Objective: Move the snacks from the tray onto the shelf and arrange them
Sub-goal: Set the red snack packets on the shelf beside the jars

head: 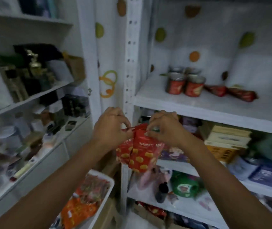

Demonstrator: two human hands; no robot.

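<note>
my left hand (112,129) pinches the top edge of one red snack packet (123,152), thumb against fingertips. my right hand (163,129) pinches the top of a second red packet (144,156) the same way. the two hang side by side, touching, in the air in front of the shelving. up and to the right is the white shelf (198,108), with red cans (186,85) and red wrapped snacks (231,93) on it. low between my forearms, the white tray (109,178) holds orange bags (80,209).
</note>
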